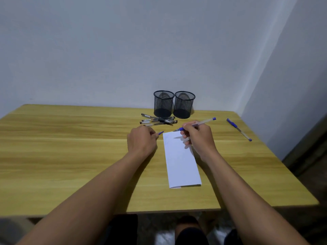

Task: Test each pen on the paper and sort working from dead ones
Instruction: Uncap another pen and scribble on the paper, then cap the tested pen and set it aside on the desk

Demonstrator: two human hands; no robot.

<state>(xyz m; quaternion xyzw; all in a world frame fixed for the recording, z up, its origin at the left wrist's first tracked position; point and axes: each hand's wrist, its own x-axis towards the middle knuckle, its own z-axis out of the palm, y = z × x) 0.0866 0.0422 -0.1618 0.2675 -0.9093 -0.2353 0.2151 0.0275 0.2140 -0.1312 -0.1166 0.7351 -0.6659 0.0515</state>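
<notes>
A folded white paper lies on the wooden table, with faint blue marks near its far end. My right hand grips an uncapped blue pen, whose tip hovers just above the paper's far edge. My left hand rests left of the paper and pinches the blue pen cap. Several black pens lie in a heap beyond my hands. Two black mesh cups stand by the wall, the left cup and the right cup; both look empty.
Another capped blue pen lies alone on the table at the far right, near the table's right edge. A white wall runs behind the table and meets a second wall at the right corner.
</notes>
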